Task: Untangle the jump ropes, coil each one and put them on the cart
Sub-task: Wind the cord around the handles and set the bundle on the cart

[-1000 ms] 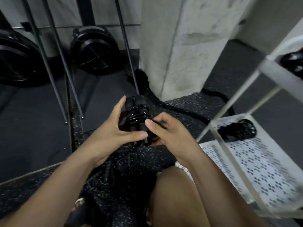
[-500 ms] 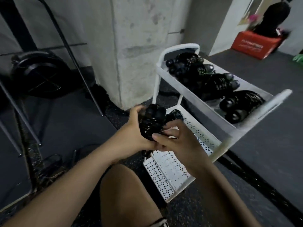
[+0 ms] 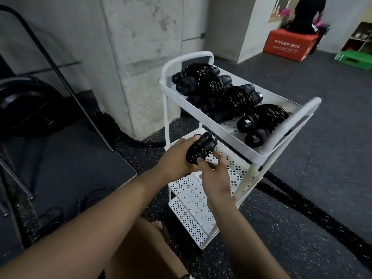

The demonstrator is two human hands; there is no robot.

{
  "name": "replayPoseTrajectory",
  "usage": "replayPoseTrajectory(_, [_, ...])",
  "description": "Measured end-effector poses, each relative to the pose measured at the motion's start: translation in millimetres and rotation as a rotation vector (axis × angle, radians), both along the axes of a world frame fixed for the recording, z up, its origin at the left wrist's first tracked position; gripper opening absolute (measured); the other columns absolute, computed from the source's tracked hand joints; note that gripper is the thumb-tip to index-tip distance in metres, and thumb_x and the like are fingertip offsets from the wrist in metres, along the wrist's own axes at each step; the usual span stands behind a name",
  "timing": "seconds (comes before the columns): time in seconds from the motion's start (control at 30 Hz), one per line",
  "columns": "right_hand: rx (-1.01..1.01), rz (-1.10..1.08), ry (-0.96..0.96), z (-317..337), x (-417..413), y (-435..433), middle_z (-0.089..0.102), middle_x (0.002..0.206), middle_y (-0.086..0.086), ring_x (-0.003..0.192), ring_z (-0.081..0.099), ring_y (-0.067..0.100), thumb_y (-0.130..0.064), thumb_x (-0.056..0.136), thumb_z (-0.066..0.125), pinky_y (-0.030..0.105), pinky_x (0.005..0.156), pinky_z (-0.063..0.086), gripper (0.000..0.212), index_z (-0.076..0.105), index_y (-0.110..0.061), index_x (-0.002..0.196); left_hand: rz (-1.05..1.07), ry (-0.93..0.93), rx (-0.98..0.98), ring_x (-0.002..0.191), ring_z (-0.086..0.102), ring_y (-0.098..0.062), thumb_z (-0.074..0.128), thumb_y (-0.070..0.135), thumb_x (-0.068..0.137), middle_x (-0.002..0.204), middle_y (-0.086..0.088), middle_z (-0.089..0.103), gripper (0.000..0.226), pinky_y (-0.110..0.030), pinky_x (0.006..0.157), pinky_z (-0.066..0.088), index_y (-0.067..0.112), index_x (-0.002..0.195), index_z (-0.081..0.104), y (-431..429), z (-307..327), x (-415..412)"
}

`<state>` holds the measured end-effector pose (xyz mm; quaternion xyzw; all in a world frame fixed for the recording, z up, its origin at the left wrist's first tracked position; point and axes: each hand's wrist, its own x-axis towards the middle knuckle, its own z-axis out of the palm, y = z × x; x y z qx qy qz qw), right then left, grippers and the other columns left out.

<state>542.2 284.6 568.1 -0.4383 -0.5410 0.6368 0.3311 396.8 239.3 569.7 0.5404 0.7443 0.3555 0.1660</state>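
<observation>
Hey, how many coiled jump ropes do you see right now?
5. Four on the cart's top tray: farthest, second, third, nearest. A fifth coil is gripped by left hand and right hand. They overlap; more may hide.

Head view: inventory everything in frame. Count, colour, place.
Coiled black jump-rope bundle: one, black, held at the cart's middle shelf.
Stored coiled jump ropes: about four, black, top tray.
White perforated metal cart: one, white, centre.
Grey concrete pillar: one, grey, behind the cart.
Thick black battle rope: one, black, floor right of cart.
Thin loose black cord: one, black, floor lower left.
Red plyo box: one, red, far back right.
Green box: one, green, right edge.
Dark-clothed person: one, on red box.
Left hand: one, grips the bundle.
Right hand: one, pinches the bundle's lower edge.
</observation>
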Motion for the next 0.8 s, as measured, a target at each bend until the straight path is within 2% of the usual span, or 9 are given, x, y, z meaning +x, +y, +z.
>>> replayPoseTrajectory(0.07, [-0.018,-0.055,-0.004,-7.8,-2.8,6.3,0.07,0.113,-0.01,0.106,0.066,0.009,-0.029,0.105,0.066,0.028,0.086,0.048,0.04,0.051,-0.035,0.141,0.014,-0.018,0.028,0.113,0.064,-0.012,0.087,0.029,0.078,0.136,0.005,0.06,0.092,-0.03,0.091,0.057,0.037,0.156,0.039,10.3,-6.5,6.9])
replayPoseTrajectory(0.17, [-0.115,-0.096,-0.006,-19.1,-5.9,13.8,0.069,0.115,-0.008,0.106,0.066,0.008,-0.032,0.104,0.066,0.024,0.076,0.046,0.039,0.05,-0.037,0.139,0.09,-0.046,-0.007,0.112,0.066,-0.015,0.087,0.023,0.078,0.139,0.007,0.062,0.082,-0.034,0.089,0.056,0.03,0.144,0.039,23.7,-20.6,12.4])
replayPoseTrajectory(0.27, [-0.197,-0.119,0.016,-30.2,-8.8,22.1,0.07,0.113,-0.007,0.111,0.069,0.016,-0.032,0.104,0.066,0.031,0.084,0.05,0.041,0.047,-0.033,0.14,0.122,0.035,-0.054,0.113,0.066,-0.018,0.086,0.031,0.078,0.131,0.006,0.066,0.071,-0.039,0.089,0.055,0.029,0.135,0.044,33.4,-38.3,12.1])
replayPoseTrajectory(0.43, [-0.283,-0.155,0.02,-50.3,-16.7,31.3,0.071,0.13,-0.002,0.119,0.071,0.018,-0.034,0.095,0.068,0.043,0.109,0.053,0.052,0.055,-0.028,0.145,0.108,0.134,-0.015,0.128,0.056,-0.011,0.088,0.035,0.083,0.141,0.011,0.053,0.071,-0.036,0.105,0.051,0.022,0.145,0.058,37.1,-58.7,6.3])
replayPoseTrajectory(0.5, [-0.302,-0.16,0.026,-60.4,-18.5,32.0,0.072,0.133,0.001,0.122,0.071,0.017,-0.033,0.09,0.068,0.043,0.112,0.053,0.061,0.058,-0.021,0.149,0.113,0.182,-0.012,0.129,0.05,-0.01,0.087,0.038,0.084,0.138,0.014,0.049,0.071,-0.037,0.106,0.051,0.026,0.148,0.059,37.2,-64.5,5.7])
replayPoseTrajectory(0.57, [-0.287,-0.18,0.017,-60.4,-17.1,28.4,0.071,0.135,0.002,0.123,0.069,0.017,-0.029,0.093,0.067,0.042,0.112,0.053,0.063,0.055,-0.018,0.153,0.139,0.245,-0.034,0.127,0.047,-0.012,0.086,0.043,0.085,0.134,0.013,0.047,0.071,-0.038,0.103,0.051,0.032,0.15,0.059,37.8,-68.8,8.9])
replayPoseTrajectory(0.67, [-0.195,-0.181,-0.04,-57.8,-12.2,25.6,0.055,0.153,-0.004,0.135,0.056,0.014,-0.025,0.101,0.063,0.036,0.112,0.044,0.06,0.048,-0.02,0.159,0.2,0.277,-0.078,0.121,0.048,-0.016,0.082,0.053,0.087,0.128,0.009,0.048,0.072,-0.038,0.099,0.051,0.035,0.152,0.056,39.1,-71.7,11.9])
replayPoseTrajectory(0.73, [-0.109,-0.159,-0.09,-55.8,-9.1,25.1,0.046,0.162,-0.004,0.144,0.048,0.015,-0.024,0.105,0.06,0.033,0.111,0.04,0.057,0.047,-0.02,0.16,0.217,0.305,-0.103,0.119,0.048,-0.02,0.076,0.059,0.09,0.127,0.006,0.049,0.072,-0.038,0.1,0.048,0.036,0.154,0.053,39.3,-73.2,10.5])
replayPoseTrajectory(0.8, [-0.038,-0.146,-0.113,-53.0,-5.3,22.6,0.044,0.162,-0.004,0.141,0.047,0.012,-0.024,0.105,0.061,0.032,0.11,0.039,0.055,0.048,-0.022,0.159,0.212,0.358,-0.122,0.123,0.046,-0.022,0.07,0.063,0.092,0.13,0.006,0.048,0.073,-0.04,0.104,0.043,0.038,0.157,0.049,38.5,-74.0,8.0])
